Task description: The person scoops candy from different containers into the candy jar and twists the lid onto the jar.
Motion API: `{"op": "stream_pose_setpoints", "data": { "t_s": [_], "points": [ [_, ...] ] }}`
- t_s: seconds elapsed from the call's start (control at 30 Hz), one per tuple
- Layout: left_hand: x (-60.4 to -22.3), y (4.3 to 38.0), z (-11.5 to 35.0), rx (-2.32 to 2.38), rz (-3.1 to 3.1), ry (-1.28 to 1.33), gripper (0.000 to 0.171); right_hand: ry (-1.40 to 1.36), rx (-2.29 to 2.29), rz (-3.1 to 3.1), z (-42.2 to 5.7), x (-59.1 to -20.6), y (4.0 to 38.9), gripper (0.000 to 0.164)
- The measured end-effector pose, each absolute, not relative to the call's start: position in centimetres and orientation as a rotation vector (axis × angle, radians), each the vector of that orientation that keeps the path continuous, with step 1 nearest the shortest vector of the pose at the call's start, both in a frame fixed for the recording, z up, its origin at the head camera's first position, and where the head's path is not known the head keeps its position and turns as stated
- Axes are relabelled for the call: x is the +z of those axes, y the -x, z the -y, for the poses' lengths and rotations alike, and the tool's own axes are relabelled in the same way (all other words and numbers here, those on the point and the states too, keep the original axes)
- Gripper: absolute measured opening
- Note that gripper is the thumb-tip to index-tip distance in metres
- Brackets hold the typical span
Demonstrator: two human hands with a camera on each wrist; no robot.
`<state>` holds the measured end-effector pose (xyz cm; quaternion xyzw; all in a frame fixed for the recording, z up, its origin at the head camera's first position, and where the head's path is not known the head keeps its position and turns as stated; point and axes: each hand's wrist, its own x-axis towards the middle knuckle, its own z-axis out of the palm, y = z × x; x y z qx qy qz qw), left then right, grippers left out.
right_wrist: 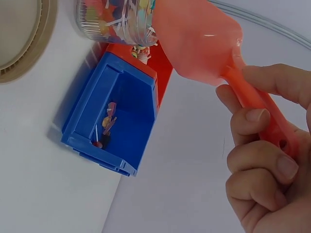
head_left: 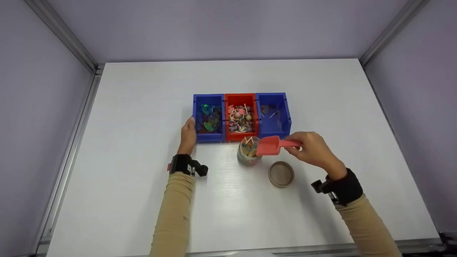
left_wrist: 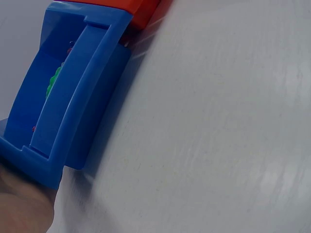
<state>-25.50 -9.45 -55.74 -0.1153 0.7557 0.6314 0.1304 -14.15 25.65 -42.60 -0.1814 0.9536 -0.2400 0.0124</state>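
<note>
My right hand [head_left: 311, 148] pinches the handle of a coral-pink plastic scoop [head_left: 268, 146]. The scoop's blade is held at the mouth of a glass jar [head_left: 247, 159], which contains wrapped candies and lollipops with white sticks. In the right wrist view, thumb and fingers curl round the scoop handle [right_wrist: 257, 99], and the visible blade looks bare. At the left side of a blue bin [head_left: 210, 138] rests my left hand [head_left: 188, 136], touching its outer wall; most of its fingers are hidden in the left wrist view. Green and dark candies lie in that bin.
A red bin [head_left: 240, 137] full of lollipops and candies joins the blue one. On its right stands another blue bin [head_left: 276, 125] with a few lollipops. A round wooden-looking lid [head_left: 281, 174] lies on the white table [head_left: 125, 142], in front of the jar.
</note>
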Motion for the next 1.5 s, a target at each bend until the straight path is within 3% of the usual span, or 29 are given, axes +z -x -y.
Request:
{"op": "stream_pose_setpoints", "data": {
  "t_s": [0.47, 0.97, 1.5],
  "points": [
    [-55.5, 25.6, 9.5, 1.834, -2.178, 0.343, 0.055, 0.514, -0.807, -2.949, -25.8, -43.2, 13.9, 0.017],
    [-55.5, 25.6, 9.4, 1.84, -2.18, 0.365, 0.057, 0.454, -0.819, -2.913, -26.2, -42.4, 14.0, 0.013],
    [-55.7, 25.7, 9.5, 1.83, -2.184, 0.36, 0.057, 0.142, -0.768, -3.127, -25.8, -42.7, 16.3, 0.019]
  ]
}}
